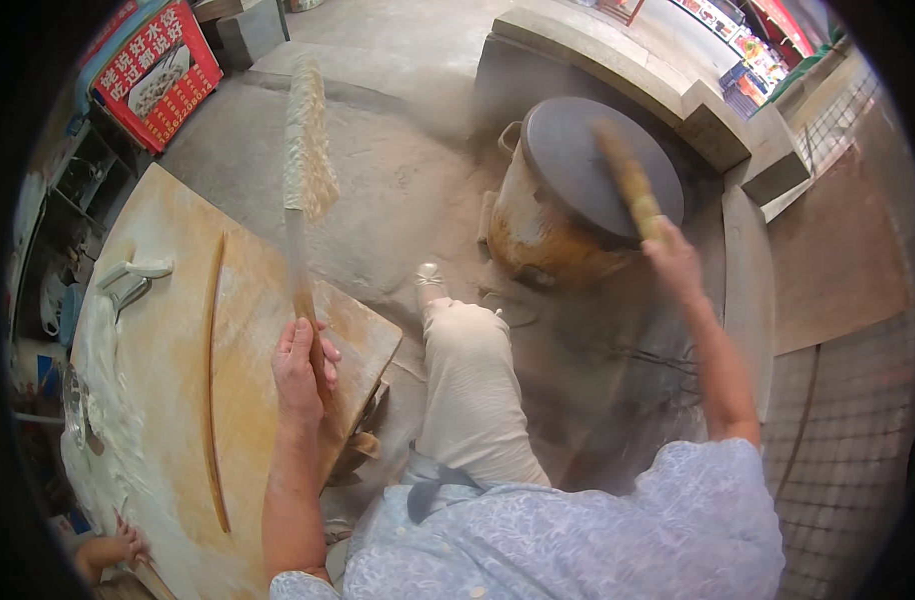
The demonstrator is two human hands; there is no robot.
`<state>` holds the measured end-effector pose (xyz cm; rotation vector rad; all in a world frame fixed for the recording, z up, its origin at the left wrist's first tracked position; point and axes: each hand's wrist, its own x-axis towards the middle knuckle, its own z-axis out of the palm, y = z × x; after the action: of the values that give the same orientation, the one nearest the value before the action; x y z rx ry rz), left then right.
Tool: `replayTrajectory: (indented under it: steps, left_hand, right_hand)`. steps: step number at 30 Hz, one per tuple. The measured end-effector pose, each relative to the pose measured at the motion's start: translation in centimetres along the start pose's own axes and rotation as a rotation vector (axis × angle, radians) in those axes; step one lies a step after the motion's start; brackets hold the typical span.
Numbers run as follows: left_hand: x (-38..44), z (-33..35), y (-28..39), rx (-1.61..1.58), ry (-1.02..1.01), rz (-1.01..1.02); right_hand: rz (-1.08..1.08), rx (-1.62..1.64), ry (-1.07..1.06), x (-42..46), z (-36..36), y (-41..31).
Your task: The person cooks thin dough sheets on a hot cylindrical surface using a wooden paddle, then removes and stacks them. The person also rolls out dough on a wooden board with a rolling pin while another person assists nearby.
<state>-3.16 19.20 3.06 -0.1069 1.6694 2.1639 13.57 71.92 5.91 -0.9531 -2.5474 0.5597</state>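
Note:
My left hand [301, 367] grips the wooden handle of a long flat paddle [295, 240]. Its far part carries a long, ragged layer of pale dough or flatbread [307, 139], held out past the board's corner. My right hand [671, 251] is closed around the near end of a short brush or whisk [626, 169], blurred by motion, over a round dark griddle plate [570, 157]. Whether its tip touches the plate I cannot tell. The plate sits on a rusty drum stove [529, 217] with a side handle.
A floured wooden board [259, 300] at left bears a thin rolling pin [211, 375], a scraper [131, 289] and flour [112, 427]. Another person's hand [131, 544] holds a wooden stick at lower left. A low concrete wall [592, 45] stands behind the stove; wire mesh [840, 450] is at right.

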Motion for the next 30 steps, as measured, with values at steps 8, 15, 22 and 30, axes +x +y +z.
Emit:
replayTrajectory:
  steps: [8,15,22,30]
  left_hand:
    - [0.2,0.3,0.2,0.025,0.004,-0.005]
    - [0.2,-0.1,0.1,0.025,-0.028,0.001]
    - [0.2,-0.2,0.0,0.007,-0.027,0.001]
    - [0.2,-0.1,0.2,-0.026,-0.041,-0.023]
  right_hand:
    - [0.106,-0.348,0.024,3.9,0.3,-4.3]
    - [-0.003,-0.420,-0.030,4.3,0.2,-5.4]
    - [-0.013,-0.445,-0.075,4.0,1.4,-5.7]
    - [-0.020,-0.337,-0.173,-2.6,1.9,-4.4]
